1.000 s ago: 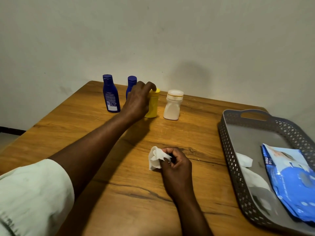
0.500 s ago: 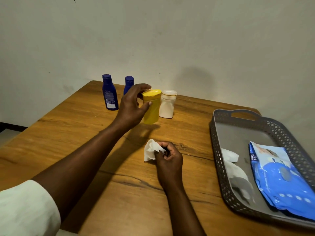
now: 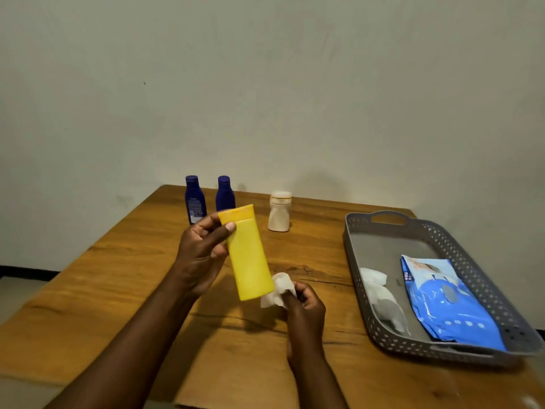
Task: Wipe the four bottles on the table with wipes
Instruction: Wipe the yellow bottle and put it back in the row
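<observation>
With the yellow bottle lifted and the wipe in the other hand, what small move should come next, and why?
Probably bring the crumpled white wipe in the right hand up against the yellow plastic bottle. The left hand holds it tilted off the table, its base beside the wipe.

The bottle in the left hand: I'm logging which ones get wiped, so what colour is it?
Yellow all over, cap included: the bottle shows best in the head view.
</observation>
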